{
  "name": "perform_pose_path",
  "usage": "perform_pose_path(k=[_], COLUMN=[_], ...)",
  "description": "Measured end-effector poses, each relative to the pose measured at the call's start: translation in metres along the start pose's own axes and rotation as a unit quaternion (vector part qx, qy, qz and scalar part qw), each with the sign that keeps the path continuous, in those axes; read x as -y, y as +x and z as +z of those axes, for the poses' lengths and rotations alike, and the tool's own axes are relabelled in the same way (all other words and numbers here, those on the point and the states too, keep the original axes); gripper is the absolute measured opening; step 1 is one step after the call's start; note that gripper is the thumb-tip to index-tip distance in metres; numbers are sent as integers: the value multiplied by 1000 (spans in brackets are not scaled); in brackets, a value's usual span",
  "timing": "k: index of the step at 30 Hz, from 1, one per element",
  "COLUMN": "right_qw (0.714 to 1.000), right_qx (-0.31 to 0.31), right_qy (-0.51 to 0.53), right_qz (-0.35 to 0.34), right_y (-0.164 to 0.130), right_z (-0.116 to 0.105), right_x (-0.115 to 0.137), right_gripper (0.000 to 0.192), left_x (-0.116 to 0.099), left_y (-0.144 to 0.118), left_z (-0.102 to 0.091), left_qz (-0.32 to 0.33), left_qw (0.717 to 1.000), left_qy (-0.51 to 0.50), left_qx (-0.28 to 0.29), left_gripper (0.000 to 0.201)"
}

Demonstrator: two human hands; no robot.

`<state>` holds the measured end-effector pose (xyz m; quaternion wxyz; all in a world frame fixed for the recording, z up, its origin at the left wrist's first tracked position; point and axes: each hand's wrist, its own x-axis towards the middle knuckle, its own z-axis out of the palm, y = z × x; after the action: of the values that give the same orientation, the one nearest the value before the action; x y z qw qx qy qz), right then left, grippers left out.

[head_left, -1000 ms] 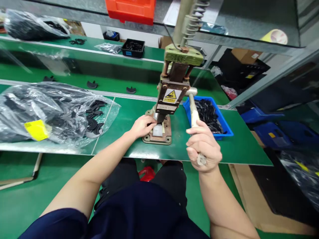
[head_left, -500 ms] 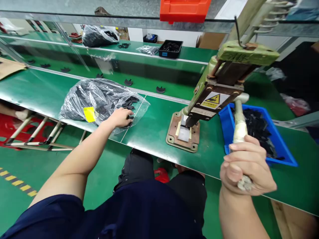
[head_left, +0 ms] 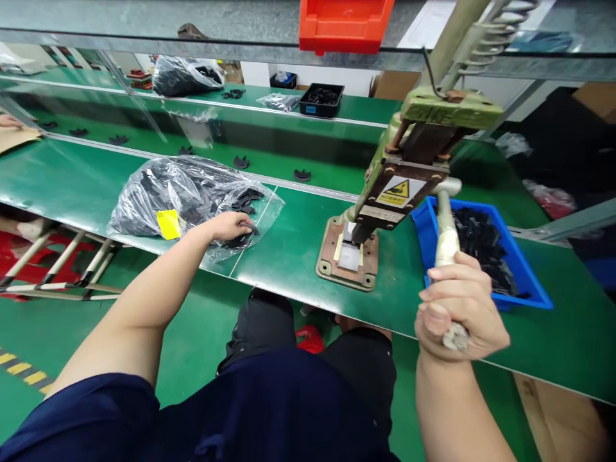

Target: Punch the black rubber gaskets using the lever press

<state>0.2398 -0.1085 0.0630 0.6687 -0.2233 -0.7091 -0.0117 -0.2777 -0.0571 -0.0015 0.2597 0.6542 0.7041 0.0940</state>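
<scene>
My left hand (head_left: 230,226) pinches a flat black plastic piece (head_left: 245,239) at the clear bag's (head_left: 187,192) mouth, far left of the green metal press (head_left: 385,192). My right hand (head_left: 459,314) is clenched round the press's pale lever handle (head_left: 445,237), nearer the press.

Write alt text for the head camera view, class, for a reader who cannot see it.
A person's right hand grips the lever of a hand press on a green bench, while the left hand reaches black parts spilling from a plastic bag.

Flat green bench top (head_left: 298,250); clear plastic bag (head_left: 183,192) of black parts with a yellow label (head_left: 168,224); blue plastic tray (head_left: 481,250); orange bin (head_left: 344,25) top centre; yellow warning sticker (head_left: 400,190) on the olive-green metal press (head_left: 433,128).
</scene>
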Motion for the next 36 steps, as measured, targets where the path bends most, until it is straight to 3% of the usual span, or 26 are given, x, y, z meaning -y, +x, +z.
perform_pose_path(k=[2,5,7,11,15,21,31,36], right_qw=[1000,1000,1000,1000,999,999,999,999], right_qx=[8,14,15,30,41,40,11,7], right_qy=[-2,3,5,8,8,33,42,37], right_qz=[-1,2,2,7,10,12,1,5], right_y=[-1,-2,-2,-2,-2,-4,-4,-4], right_z=[-1,-1,-1,-2,-4,-4,1,2], right_x=[2,4,5,7,7,7,6,7], right_gripper=[36,35,34,33,32,30,34,35], left_x=[-13,-56,-96,-178,-226,-237,-251,-259], left_y=[1,6,9,19,36,53,56,64], left_z=[7,32,54,98,119,121,109,107], left_qz=[6,13,21,38,44,45,55,13], left_qw=[992,946,917,906,904,909,924,935], left_qy=[-112,-308,-394,-421,-417,-391,-324,-283], left_qx=[-58,-97,-65,30,83,141,196,212], left_gripper=[39,52,57,51,38,32,26,25])
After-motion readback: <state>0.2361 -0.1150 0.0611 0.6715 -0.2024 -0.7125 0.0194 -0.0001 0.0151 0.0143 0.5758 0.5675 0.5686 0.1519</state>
